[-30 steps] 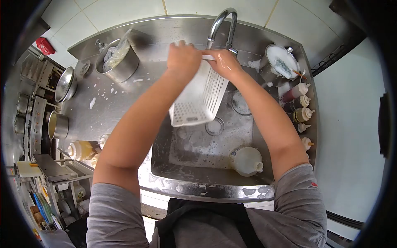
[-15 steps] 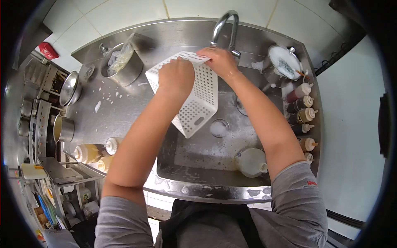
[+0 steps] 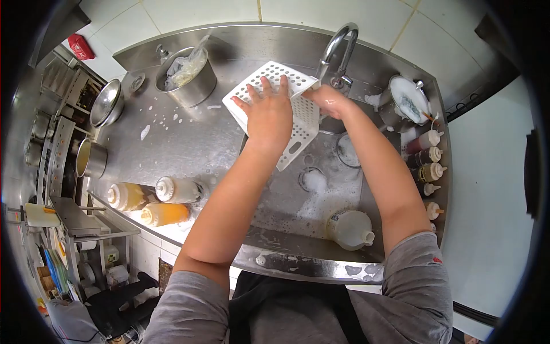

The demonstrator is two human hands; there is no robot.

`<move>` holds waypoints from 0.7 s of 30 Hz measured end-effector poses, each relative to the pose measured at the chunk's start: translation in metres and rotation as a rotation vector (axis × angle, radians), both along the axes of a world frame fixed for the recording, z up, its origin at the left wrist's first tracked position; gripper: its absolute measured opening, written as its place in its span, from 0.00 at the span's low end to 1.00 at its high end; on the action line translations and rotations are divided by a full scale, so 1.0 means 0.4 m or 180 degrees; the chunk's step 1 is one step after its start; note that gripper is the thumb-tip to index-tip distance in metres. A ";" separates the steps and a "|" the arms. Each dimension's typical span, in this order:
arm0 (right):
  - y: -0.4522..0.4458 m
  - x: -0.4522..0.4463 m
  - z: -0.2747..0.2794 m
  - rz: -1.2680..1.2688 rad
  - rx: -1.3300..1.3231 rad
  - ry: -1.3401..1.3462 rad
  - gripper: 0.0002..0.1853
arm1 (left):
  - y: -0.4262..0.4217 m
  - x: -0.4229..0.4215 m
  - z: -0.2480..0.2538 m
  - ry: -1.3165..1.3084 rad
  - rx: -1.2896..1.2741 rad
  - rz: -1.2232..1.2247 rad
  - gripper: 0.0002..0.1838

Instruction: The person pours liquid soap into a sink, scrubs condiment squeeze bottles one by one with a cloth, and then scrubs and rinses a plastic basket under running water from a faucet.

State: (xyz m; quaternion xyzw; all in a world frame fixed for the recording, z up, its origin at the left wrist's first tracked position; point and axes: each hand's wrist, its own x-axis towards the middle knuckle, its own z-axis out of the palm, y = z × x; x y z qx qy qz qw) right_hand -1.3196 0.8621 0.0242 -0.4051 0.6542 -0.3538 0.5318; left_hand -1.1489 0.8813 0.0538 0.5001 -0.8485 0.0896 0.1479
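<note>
A white perforated plastic basket [image 3: 303, 126] is tilted over the left side of the sink, just below the faucet. My left hand [image 3: 269, 114] lies on its upper panel with the fingers spread. At the basket's right edge, my right hand [image 3: 327, 101] grips the rim; some of its fingers are hidden behind the plastic. The chrome faucet [image 3: 350, 43] curves up right behind my right hand. Suds gather around the drain [image 3: 313, 179] in the steel sink [image 3: 281, 238], and a translucent jug [image 3: 349, 229] lies in its front right corner.
A metal pot with a plastic bag [image 3: 192, 86] stands at the back left. A soapy pot [image 3: 404, 103] is at the back right, with several sauce bottles [image 3: 427, 157] along the right edge. Squeeze bottles [image 3: 166, 214] stand front left. Steel bowls [image 3: 107, 104] sit further left.
The basket has turned, its upper panel now facing up more. My left hand has gone from closed fingers to spread flat on it. The view has shifted left.
</note>
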 end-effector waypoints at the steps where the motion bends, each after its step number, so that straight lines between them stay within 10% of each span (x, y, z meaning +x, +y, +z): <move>1: -0.001 -0.006 -0.014 -0.0021 0.0000 0.0000 0.18 | -0.001 -0.006 -0.002 -0.0035 0.0083 0.0030 0.28; 4: -0.019 -0.026 -0.025 0.0105 0.0148 0.0654 0.18 | -0.004 -0.020 -0.007 -0.0119 0.0202 0.0067 0.29; 9: -0.009 -0.028 0.000 0.0102 -0.1876 0.1114 0.23 | -0.026 -0.034 -0.003 0.0075 0.0397 -0.0041 0.29; 13: 0.054 -0.080 -0.025 0.0209 -0.2903 0.2255 0.24 | -0.126 -0.069 -0.040 0.0480 0.0350 -0.1580 0.29; 21: 0.133 -0.120 0.031 -0.0052 -0.0861 0.4097 0.12 | -0.118 -0.240 -0.052 0.0494 0.0861 -0.1777 0.18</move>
